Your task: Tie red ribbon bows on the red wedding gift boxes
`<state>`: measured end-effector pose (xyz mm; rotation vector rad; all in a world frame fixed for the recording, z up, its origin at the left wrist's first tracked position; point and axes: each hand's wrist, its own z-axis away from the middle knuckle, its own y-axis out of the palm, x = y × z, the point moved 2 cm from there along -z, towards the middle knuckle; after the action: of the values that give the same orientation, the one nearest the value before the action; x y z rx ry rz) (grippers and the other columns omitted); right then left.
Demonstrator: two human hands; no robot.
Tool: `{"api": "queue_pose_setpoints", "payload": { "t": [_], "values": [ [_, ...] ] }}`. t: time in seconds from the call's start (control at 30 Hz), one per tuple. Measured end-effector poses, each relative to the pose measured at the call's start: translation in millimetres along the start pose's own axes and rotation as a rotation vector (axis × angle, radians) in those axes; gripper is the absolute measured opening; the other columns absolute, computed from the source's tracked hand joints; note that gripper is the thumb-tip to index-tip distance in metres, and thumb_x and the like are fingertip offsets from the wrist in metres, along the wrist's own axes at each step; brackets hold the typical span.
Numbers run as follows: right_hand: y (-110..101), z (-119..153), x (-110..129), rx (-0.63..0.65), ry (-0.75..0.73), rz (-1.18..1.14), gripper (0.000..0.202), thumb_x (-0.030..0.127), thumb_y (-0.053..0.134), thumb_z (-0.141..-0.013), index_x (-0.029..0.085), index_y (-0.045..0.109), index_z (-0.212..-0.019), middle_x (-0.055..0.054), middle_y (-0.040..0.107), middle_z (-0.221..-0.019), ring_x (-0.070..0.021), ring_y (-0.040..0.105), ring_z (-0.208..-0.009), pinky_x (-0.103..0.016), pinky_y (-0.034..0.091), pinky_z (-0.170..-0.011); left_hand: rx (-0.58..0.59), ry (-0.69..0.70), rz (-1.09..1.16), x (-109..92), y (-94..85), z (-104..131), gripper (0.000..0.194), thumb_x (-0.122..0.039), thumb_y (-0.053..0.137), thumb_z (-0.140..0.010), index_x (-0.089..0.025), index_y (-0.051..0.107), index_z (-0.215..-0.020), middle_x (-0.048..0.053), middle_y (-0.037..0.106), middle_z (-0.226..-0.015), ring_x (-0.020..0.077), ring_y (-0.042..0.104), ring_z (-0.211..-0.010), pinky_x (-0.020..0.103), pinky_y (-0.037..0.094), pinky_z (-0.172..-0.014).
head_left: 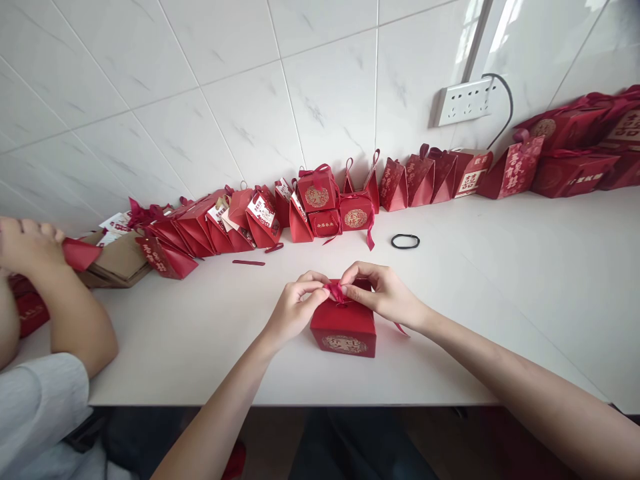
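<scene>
A red gift box point(345, 327) with a gold round emblem on its front stands upright on the white table, near the front edge. On its top is a dark pink ribbon point(336, 292) in a small loop or knot. My left hand point(299, 303) pinches the ribbon from the left between thumb and fingers. From the right, my right hand point(383, 290) pinches the same ribbon, its fingers covering part of the box top. A loose ribbon end hangs out at the box's right side, onto the table. The exact form of the knot is partly hidden by my fingertips.
Red gift boxes point(270, 220) line the tiled wall, with more stacked at the far right point(575, 170). A black oval band point(405, 241) and a thin red strip point(249, 263) lie on the table point(475, 280). At left, another person's arm point(75, 313) rests near brown cardboard point(117, 260).
</scene>
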<state>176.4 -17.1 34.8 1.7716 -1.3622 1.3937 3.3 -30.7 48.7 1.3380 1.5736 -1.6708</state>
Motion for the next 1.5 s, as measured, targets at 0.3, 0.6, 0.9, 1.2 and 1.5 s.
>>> {"api": "queue_pose_setpoints", "payload": {
  "t": [0.3,0.6,0.9,1.2,1.5],
  "values": [
    [0.4,0.3,-0.2,0.000,-0.007,0.012,0.015,0.030,0.060,-0.083,0.016,0.061,-0.078,-0.001,0.064,-0.074,-0.0112,0.057,-0.065,-0.025,0.047,-0.062,0.021,0.014,0.003,-2.5,3.4,0.5,0.023,-0.033,0.053,-0.081,-0.017,0.066,-0.071,0.006,0.057,-0.096,0.0196,0.053,-0.098,0.030,0.042,-0.085],
    [-1.9,-0.5,-2.6,0.028,-0.001,-0.018,0.023,0.040,0.063,-0.082,0.016,0.061,-0.081,-0.002,0.064,-0.075,-0.0134,0.059,-0.069,-0.027,0.050,-0.065,-0.018,0.028,-0.049,0.9,6.8,-1.1,0.031,-0.043,0.055,-0.083,-0.016,0.062,-0.070,0.004,0.054,-0.083,0.0168,0.054,-0.085,0.026,0.043,-0.073],
    [-1.6,-0.5,-1.3,0.032,0.014,-0.054,0.013,0.029,0.062,-0.083,0.016,0.061,-0.080,-0.001,0.064,-0.074,-0.0118,0.058,-0.068,-0.026,0.049,-0.065,-0.088,0.030,-0.109,-5.5,4.9,4.7,0.022,-0.037,0.054,-0.084,-0.018,0.053,-0.072,-0.001,0.053,-0.073,0.0133,0.051,-0.074,0.024,0.039,-0.069],
    [0.0,0.2,-5.0,0.074,0.015,-0.073,0.023,0.039,0.059,-0.085,0.016,0.058,-0.081,-0.002,0.064,-0.076,-0.0135,0.059,-0.071,-0.028,0.048,-0.067,-0.031,-0.039,0.158,-0.5,11.6,3.0,0.025,-0.034,0.054,-0.082,-0.017,0.046,-0.066,-0.001,0.051,-0.067,0.0116,0.047,-0.065,0.024,0.036,-0.060],
    [-9.3,-5.7,-5.9,-0.022,0.016,-0.120,0.023,0.039,0.061,-0.083,0.017,0.055,-0.080,-0.001,0.060,-0.073,-0.0129,0.058,-0.067,-0.027,0.048,-0.062,-0.083,0.052,0.230,2.3,21.4,-27.6,0.024,-0.031,0.055,-0.079,-0.017,0.046,-0.063,-0.002,0.047,-0.063,0.0109,0.043,-0.062,0.024,0.034,-0.062]
  ]
}}
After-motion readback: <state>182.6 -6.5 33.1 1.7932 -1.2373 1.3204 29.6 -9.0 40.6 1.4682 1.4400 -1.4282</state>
